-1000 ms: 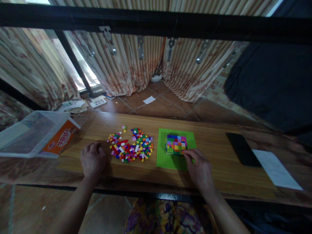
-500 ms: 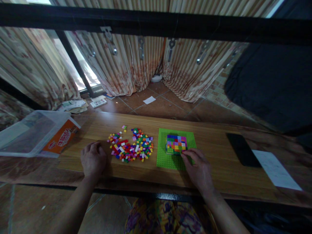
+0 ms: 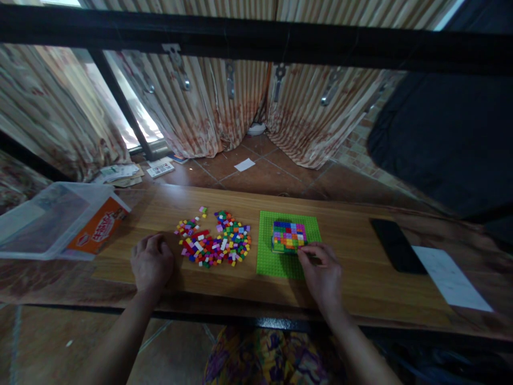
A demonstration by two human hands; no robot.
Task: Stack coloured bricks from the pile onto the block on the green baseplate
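Observation:
My right hand [image 3: 320,271] pinches thumb and forefinger together at the near right corner of a multicoloured brick block [image 3: 288,235]. A tiny pinkish toy brick seems to sit between the fingertips, mostly covered by them. The block stands on a green studded baseplate [image 3: 267,264]. To the left, my left hand [image 3: 152,262] rests on the tabletop with its fingers curled in, and nothing shows in it. Just right of that hand spreads a pile of small loose toy bricks [image 3: 216,246] in many colours.
A clear plastic bin [image 3: 48,214] with an orange label stands at the table's left end. On the right lie a black phone-like slab [image 3: 396,246] and a white paper sheet [image 3: 452,278]. A dark metal bar [image 3: 256,35] crosses above, before the curtains [image 3: 192,107].
The right hand stays at the block's near right corner, its fingers shifting only slightly. The left hand remains resting in place. The whole view has moved a little.

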